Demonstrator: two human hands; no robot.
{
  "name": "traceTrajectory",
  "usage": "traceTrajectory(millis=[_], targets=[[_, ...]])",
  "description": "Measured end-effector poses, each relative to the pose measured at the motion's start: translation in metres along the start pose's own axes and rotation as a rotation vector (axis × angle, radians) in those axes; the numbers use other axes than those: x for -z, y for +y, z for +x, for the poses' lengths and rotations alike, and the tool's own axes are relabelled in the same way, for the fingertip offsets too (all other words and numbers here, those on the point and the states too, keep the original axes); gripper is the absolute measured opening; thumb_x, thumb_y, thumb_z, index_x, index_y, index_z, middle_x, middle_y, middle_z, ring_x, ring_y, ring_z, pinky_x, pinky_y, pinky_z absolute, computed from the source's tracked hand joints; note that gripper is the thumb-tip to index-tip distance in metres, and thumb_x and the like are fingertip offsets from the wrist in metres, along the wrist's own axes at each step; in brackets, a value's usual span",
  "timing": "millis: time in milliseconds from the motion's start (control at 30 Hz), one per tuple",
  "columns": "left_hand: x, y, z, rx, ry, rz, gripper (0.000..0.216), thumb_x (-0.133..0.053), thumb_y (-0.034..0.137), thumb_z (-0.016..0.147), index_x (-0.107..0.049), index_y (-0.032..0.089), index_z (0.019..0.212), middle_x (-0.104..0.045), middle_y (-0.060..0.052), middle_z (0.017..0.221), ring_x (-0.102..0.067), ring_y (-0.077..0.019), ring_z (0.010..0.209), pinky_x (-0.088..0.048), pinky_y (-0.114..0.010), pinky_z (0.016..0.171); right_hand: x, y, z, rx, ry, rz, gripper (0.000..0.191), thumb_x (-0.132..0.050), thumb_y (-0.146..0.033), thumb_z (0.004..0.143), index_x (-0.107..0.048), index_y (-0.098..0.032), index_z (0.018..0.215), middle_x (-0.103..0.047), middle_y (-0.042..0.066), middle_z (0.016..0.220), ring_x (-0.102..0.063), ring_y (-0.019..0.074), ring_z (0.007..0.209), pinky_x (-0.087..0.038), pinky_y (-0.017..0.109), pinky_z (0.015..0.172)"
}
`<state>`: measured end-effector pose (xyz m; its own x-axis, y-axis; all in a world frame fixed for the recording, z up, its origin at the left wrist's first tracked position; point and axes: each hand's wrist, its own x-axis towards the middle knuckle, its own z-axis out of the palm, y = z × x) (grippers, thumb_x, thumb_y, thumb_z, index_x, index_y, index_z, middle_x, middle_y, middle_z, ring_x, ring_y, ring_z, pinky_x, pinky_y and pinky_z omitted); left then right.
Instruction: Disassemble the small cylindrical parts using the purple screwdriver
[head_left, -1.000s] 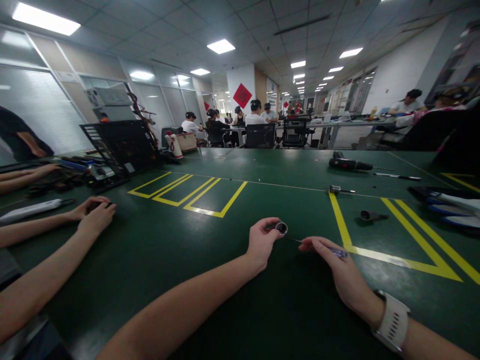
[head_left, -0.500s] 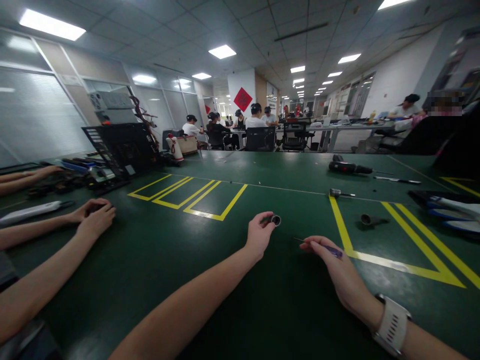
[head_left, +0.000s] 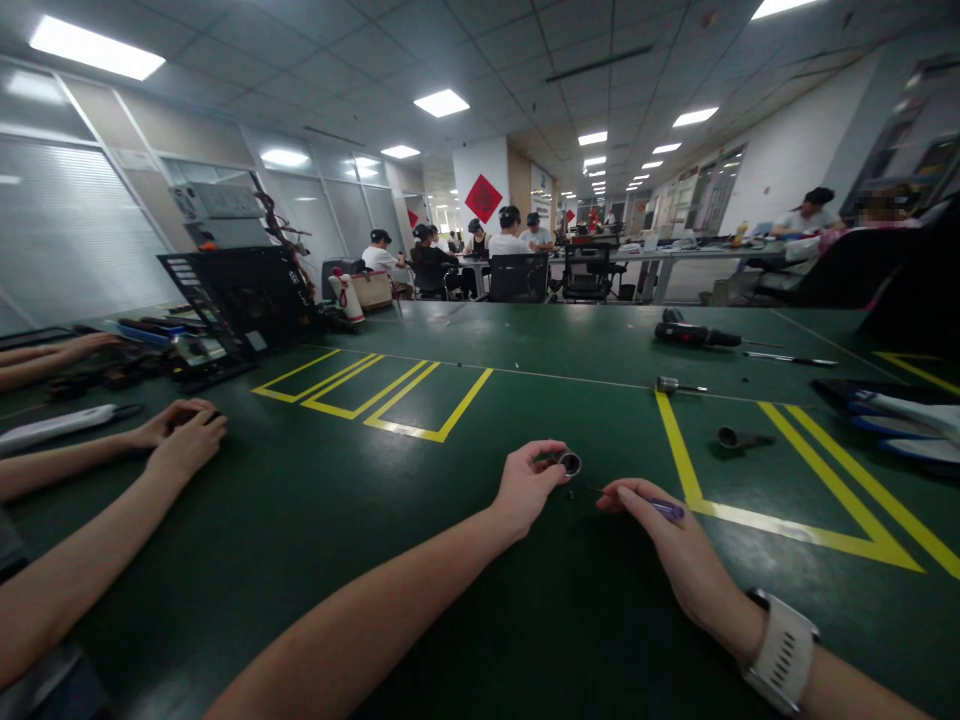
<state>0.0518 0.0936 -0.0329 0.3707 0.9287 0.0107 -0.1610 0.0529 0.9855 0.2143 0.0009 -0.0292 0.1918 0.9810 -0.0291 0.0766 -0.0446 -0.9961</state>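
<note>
Metal, likely light and slippery, the ring (head_left: pixel 569 462) is pinched at its rim by the left hand (head_left: pixel 525 487); a slim screwdriver (head_left: pixel 661 508) is clasped by the right hand (head_left: pixel 664 545).

The small round part (head_left: pixel 570 463) is a short, dark cylinder with a pale metallic rim, and its open face is turned toward the camera. It is pinched at the tips of the fingers (head_left: pixel 551 452) of the left hand (head_left: pixel 527 487), just above the green tabletop (head_left: pixel 420 560). The slim screwdriver (head_left: pixel 664 509) has a bluish-purple handle and a thin metal shaft. It lies almost level in the right hand (head_left: pixel 671 545), tip pointing left — ending just below the round part, too fine to tell whether they touch.
</note>
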Motion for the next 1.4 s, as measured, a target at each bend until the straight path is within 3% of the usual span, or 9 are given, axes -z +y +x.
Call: traceTrajectory(millis=[300,600,1067,1200,1400], targets=[[-0.005,0.001,0.000,0.015,0.048,-0.018,0.024,-0.062,-0.002,0.074,-0.066,0.013,0.093,-0.066,-0.008,0.103,-0.066,-0.0172,0.088,-0.057,-0.038,0.083,-0.004,-0.008,-0.005,0.056,-0.021,-0.054,0.035,-0.055,-0.053,0.079,-0.068,-0.021,0.080,-0.071,0.005,0.080,-0.063,0.0251,0.087,-0.044,0.038,0.082],[-0.002,0.001,-0.002,-0.004,0.006,0.009,0.026,-0.061,0.000,0.076,-0.064,0.014,0.097,-0.064,-0.010,0.106,-0.066,-0.0200,0.091,-0.058,-0.040,0.080,-0.005,-0.018,-0.009,0.042,-0.075,-0.102,0.036,-0.057,-0.056,0.075,-0.069,-0.021,0.078,-0.071,0.005,0.078,-0.064,0.0269,0.084,-0.045,0.040,0.079],[-0.003,0.004,-0.004,0.006,-0.009,0.042,0.025,-0.059,0.000,0.077,-0.063,0.013,0.097,-0.063,-0.011,0.107,-0.065,-0.0200,0.091,-0.060,-0.035,0.074,-0.005,-0.017,-0.011,0.116,-0.130,-0.234,0.032,-0.048,-0.047,0.084,-0.067,-0.021,0.080,-0.070,0.005,0.079,-0.064,0.0240,0.082,-0.046,0.037,0.076],[-0.002,0.000,-0.002,-0.006,-0.014,0.033,0.025,-0.060,-0.001,0.076,-0.063,0.014,0.097,-0.061,-0.010,0.111,-0.065,-0.0188,0.091,-0.059,-0.033,0.074,-0.006,-0.018,-0.012,0.165,-0.099,-0.318,0.035,-0.045,-0.047,0.084,-0.066,-0.020,0.076,-0.069,0.004,0.074,-0.064,0.0230,0.075,-0.047,0.035,0.070],[-0.001,-0.001,0.000,-0.024,-0.010,0.002,0.024,-0.062,0.001,0.076,-0.063,0.014,0.096,-0.066,-0.007,0.100,-0.065,-0.0159,0.086,-0.057,-0.033,0.079,-0.003,-0.017,-0.016,0.186,0.008,-0.405,0.041,-0.041,-0.049,0.084,-0.060,-0.021,0.061,-0.061,0.002,0.058,-0.058,0.0213,0.062,-0.040,0.034,0.061]])
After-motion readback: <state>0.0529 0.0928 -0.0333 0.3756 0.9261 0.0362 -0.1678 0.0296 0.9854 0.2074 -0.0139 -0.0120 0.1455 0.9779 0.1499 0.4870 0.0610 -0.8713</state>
